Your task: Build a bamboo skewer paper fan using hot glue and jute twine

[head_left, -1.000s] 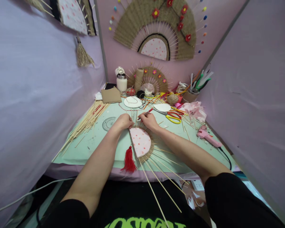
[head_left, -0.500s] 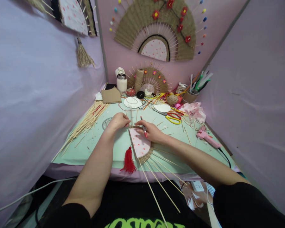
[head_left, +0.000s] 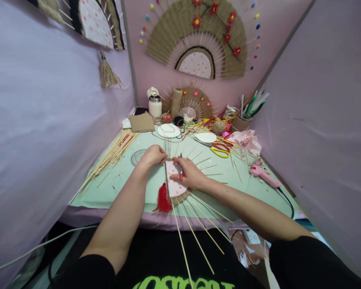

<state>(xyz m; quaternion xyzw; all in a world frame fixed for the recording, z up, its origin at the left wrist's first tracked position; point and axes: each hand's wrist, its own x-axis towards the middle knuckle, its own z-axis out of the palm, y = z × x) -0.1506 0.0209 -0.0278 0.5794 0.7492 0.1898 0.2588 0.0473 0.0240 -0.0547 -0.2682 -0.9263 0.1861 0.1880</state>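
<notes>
A half-round fan piece (head_left: 174, 185), pink dotted cloth edged with woven twine, lies at the front of the table. Thin bamboo sticks (head_left: 195, 241) spread from its curved edge, some over my lap. Its straight side faces left, by a red tassel (head_left: 163, 200). At the fan's far corner, my left hand (head_left: 155, 155) pinches the near end of a clear ruler (head_left: 167, 144). My right hand (head_left: 191, 172) rests on the cloth, a red pen (head_left: 181, 171) held between its fingers. The pen lies nearly in line with the ruler, and its tip is hard to make out.
Loose bamboo sticks (head_left: 111, 156) lie at left, near a round protractor (head_left: 137, 156). Scissors (head_left: 219, 149) and white ovals (head_left: 169, 130) are farther back. A pink glue gun (head_left: 263, 174) sits at right with its cord trailing. Behind stand a white bottle (head_left: 155, 106) and a tool pot (head_left: 241, 122).
The fan piece has turned a little, its near sticks swinging left. My right hand has shifted left over the cloth, with the pen more upright. My left hand stays by the ruler.
</notes>
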